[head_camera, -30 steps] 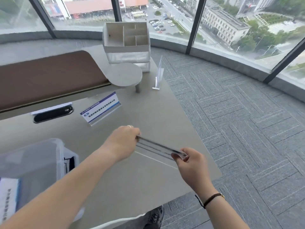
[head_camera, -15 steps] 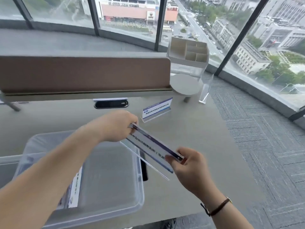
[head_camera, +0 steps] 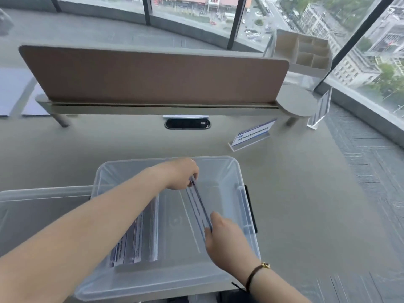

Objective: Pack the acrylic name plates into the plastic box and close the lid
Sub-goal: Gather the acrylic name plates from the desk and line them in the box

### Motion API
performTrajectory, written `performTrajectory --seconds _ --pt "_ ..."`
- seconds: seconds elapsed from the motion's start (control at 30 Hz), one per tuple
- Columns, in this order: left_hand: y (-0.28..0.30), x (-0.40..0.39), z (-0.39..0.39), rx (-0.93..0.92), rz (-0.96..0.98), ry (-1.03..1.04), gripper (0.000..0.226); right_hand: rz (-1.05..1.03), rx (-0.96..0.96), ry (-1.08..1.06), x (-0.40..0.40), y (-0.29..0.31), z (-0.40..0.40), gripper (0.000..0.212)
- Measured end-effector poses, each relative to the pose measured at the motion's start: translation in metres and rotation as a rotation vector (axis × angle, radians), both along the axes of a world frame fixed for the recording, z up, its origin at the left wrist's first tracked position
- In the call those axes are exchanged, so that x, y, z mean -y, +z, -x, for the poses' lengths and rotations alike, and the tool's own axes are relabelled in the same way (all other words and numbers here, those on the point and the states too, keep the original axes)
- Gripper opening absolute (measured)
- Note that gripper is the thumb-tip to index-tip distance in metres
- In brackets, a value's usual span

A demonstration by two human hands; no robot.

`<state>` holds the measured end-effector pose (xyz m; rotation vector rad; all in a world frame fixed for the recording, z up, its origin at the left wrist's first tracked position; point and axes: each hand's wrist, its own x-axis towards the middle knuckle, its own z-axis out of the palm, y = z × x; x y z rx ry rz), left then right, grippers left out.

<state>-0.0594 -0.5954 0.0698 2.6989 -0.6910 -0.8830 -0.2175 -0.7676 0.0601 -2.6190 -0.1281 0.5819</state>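
Note:
A clear plastic box (head_camera: 220,162) stands open on the desk in front of me. Both hands hold one acrylic name plate (head_camera: 200,204) inside it, edge up: my left hand (head_camera: 182,173) grips its far end, my right hand (head_camera: 223,235) its near end. Several name plates (head_camera: 140,235) lie stacked in the box's left half, partly hidden by my left forearm. On the desk to the back right stands another name plate with a blue and white card (head_camera: 252,134), and a clear upright one (head_camera: 320,110) stands further right. The box's clear lid (head_camera: 32,206) lies to the left.
A brown desk divider (head_camera: 153,75) runs across the back, with a round shelf (head_camera: 296,103) at its right end. A white compartment organiser (head_camera: 303,53) stands behind that. A black cable grommet (head_camera: 187,124) sits in the desk. The desk's right edge drops to grey carpet (head_camera: 371,171).
The name plate has moved left and down from above the desk into the box, both hands still on its ends. My view has swung left, so the box is now central.

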Motion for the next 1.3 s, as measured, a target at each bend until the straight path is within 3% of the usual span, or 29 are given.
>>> performTrajectory --seconds 0.2,0.37,0.43,0.6,0.77,0.87,1.0,1.3 --pt "-0.053 0.005 0.006 -0.011 0.023 -0.038 0.021 0.067 -0.202 -0.008 -0.008 -0.037 0.001 0.013" --pt "-0.057 0.002 0.008 -0.002 0.08 -0.003 0.031 0.061 -0.289 0.002 -0.012 -0.045 -0.002 0.017" --pt "-0.059 -0.007 0.009 -0.06 0.125 0.075 0.038 0.072 -0.307 0.02 -0.014 -0.045 -0.003 0.009" --pt "-0.044 -0.05 0.026 -0.132 0.162 0.235 0.054 0.088 -0.34 0.003 -0.015 -0.044 -0.007 0.036" --pt "-0.04 -0.088 0.053 0.062 -0.022 0.316 0.053 -0.099 -0.431 -0.116 -0.02 -0.039 -0.012 0.059" --pt "-0.045 -0.101 0.062 0.084 -0.079 0.381 0.05 -0.146 -0.489 -0.172 -0.027 -0.041 -0.01 0.065" --pt "-0.052 -0.109 0.069 0.076 -0.013 0.448 0.047 -0.22 -0.561 -0.24 -0.04 -0.04 -0.009 0.067" --pt "-0.052 -0.111 0.074 0.15 0.065 0.439 0.05 -0.302 -0.597 -0.259 -0.066 -0.047 -0.004 0.072"
